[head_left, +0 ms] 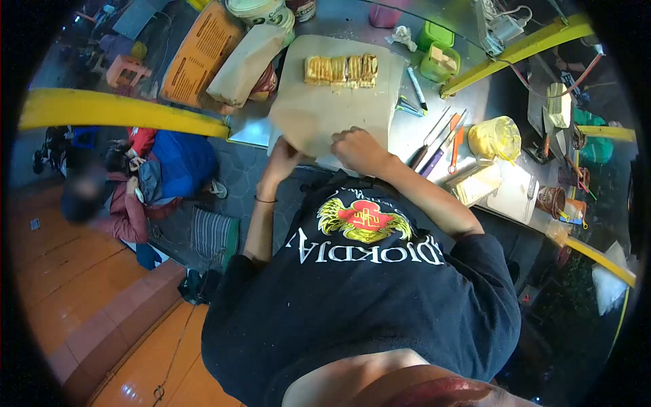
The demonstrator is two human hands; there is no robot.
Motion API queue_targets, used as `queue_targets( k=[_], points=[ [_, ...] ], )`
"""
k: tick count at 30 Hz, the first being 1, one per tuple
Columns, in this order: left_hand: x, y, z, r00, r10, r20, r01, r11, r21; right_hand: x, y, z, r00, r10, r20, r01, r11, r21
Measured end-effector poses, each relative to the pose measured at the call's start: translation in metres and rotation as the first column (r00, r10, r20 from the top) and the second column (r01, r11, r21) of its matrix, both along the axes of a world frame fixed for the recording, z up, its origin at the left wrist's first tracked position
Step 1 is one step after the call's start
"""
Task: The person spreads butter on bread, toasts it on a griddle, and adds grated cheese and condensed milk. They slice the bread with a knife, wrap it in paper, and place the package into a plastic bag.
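A brown paper sheet lies on the metal counter, with sliced, browned toast in a row across its far part. At the near left corner, my left hand is closed on the paper, and a flap of it is raised beside the fingers. My right hand is curled closed over the near edge of the sheet, apart from the toast. What its fingertips hold, if anything, is hidden.
Right of the paper lie a marker, knives, a yellow tub and bread. Green containers stand behind. Left are a paper-wrapped stack and an orange menu. Yellow frame bars flank the counter. A person sits at left.
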State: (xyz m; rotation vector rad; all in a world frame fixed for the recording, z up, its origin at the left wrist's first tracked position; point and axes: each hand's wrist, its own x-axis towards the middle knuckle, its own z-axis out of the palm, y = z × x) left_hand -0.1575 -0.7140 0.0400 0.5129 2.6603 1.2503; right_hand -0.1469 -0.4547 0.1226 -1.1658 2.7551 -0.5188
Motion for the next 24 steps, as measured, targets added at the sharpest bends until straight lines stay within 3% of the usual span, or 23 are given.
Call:
queue_targets(
  k=[1,2,3,5,6,7,8,9,10,11,13,14,16,17,18,19,20,21,22,23,24],
  points=[
    [0.0,-0.007,0.004,0.947,0.071,0.313,-0.145,0.965,0.219,0.005,0.003,0.011,1.0,-0.007,0.0,0.007,1.0,-0.003],
    [0.003,-0.015,-0.005,0.992,0.088,0.095,-0.123,0.874,0.47,0.009,0.008,0.023,0.996,0.082,0.032,-0.081,0.996,-0.035],
    [-0.001,-0.016,0.015,0.993,0.084,0.082,-0.113,0.876,0.469,0.008,0.014,0.035,0.984,0.171,0.053,-0.168,0.984,-0.066],
    [-0.009,-0.018,0.048,0.975,0.095,-0.2,-0.059,0.982,0.18,-0.003,0.025,0.065,0.977,0.183,0.112,-0.179,0.983,-0.041],
    [-0.017,-0.034,0.038,0.986,-0.146,-0.082,0.158,0.972,0.171,-0.015,0.031,0.086,0.984,0.111,0.137,-0.124,0.988,0.091],
    [-0.016,-0.025,0.047,0.986,-0.149,-0.076,0.16,0.972,0.174,-0.023,0.036,0.103,0.987,0.037,0.158,-0.073,0.972,0.223],
    [-0.018,-0.01,0.068,0.996,-0.047,0.081,0.021,0.956,0.294,-0.029,0.033,0.116,0.986,-0.095,-0.138,0.072,0.984,-0.164],
    [-0.021,-0.002,0.083,0.97,0.039,0.241,-0.132,0.913,0.386,-0.036,0.028,0.124,0.88,-0.318,-0.352,0.081,0.832,-0.549],
    [-0.036,0.0,0.082,0.945,0.156,0.288,-0.247,0.916,0.316,-0.034,0.03,0.107,0.944,-0.286,-0.167,0.128,0.78,-0.612],
    [-0.05,0.006,0.076,0.944,0.158,0.291,-0.25,0.916,0.315,-0.035,0.029,0.078,0.945,-0.284,-0.164,0.128,0.78,-0.612],
    [-0.076,0.019,0.059,0.9,0.265,0.347,-0.412,0.778,0.475,-0.044,0.025,0.012,0.957,-0.105,-0.269,0.044,0.974,-0.224],
    [-0.089,0.022,0.048,0.9,0.26,0.349,-0.409,0.78,0.473,-0.054,0.034,-0.009,0.977,-0.122,-0.177,0.121,0.992,-0.019],
    [-0.107,0.025,0.03,0.882,0.411,0.228,-0.45,0.879,0.158,-0.073,0.046,-0.035,0.968,-0.203,-0.146,0.211,0.977,0.042],
    [-0.102,0.033,0.035,0.883,0.409,0.23,-0.448,0.88,0.158,-0.079,0.05,-0.041,0.953,-0.279,-0.118,0.291,0.951,0.104],
    [-0.093,0.046,0.045,0.897,0.311,-0.315,-0.339,0.94,-0.037,-0.084,0.051,-0.039,0.961,-0.255,-0.111,0.27,0.95,0.156],
    [-0.09,0.059,0.053,0.673,0.025,-0.739,-0.321,0.91,-0.261,-0.091,0.053,-0.039,0.958,-0.262,-0.114,0.278,0.948,0.154],
    [-0.092,0.069,0.052,0.672,0.018,-0.74,-0.313,0.913,-0.262,-0.096,0.054,-0.038,0.966,-0.242,-0.088,0.254,0.953,0.165],
    [-0.093,0.078,0.05,0.816,-0.146,-0.559,-0.036,0.953,-0.301,-0.097,0.054,-0.039,0.974,-0.221,-0.056,0.227,0.958,0.176],
    [-0.093,0.083,0.049,0.876,-0.331,-0.351,0.242,0.931,-0.272,-0.1,0.057,-0.039,0.973,-0.225,-0.048,0.23,0.957,0.177],
    [-0.098,0.085,0.047,0.877,-0.333,-0.346,0.246,0.93,-0.272,-0.105,0.059,-0.029,0.981,-0.196,0.016,0.185,0.95,0.251],
    [-0.108,0.085,0.048,0.894,-0.411,-0.175,0.329,0.871,-0.366,-0.111,0.061,-0.024,0.982,-0.17,0.078,0.137,0.938,0.318]
  ],
)
